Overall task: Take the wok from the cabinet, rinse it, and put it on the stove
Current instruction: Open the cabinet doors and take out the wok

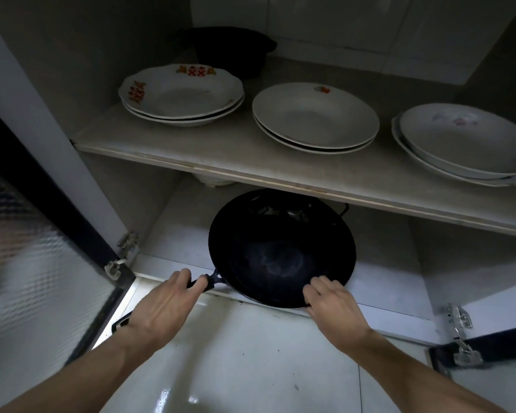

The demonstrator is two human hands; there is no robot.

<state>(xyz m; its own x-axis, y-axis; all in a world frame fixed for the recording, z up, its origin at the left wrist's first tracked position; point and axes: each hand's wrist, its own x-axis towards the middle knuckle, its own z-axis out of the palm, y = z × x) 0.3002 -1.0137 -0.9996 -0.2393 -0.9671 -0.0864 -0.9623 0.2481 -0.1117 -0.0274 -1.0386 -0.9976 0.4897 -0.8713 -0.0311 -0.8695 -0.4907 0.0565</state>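
From the head view, the black wok (pixel 282 248) sits on the bottom floor of the cabinet (pixel 399 248), under the plate shelf (pixel 251 150). It looks heavy and hard. The left hand (pixel 164 305) curls round its handle (pixel 212 280); the right hand (pixel 331 302) pinches the rim. White tile floor (pixel 251 353) lies below
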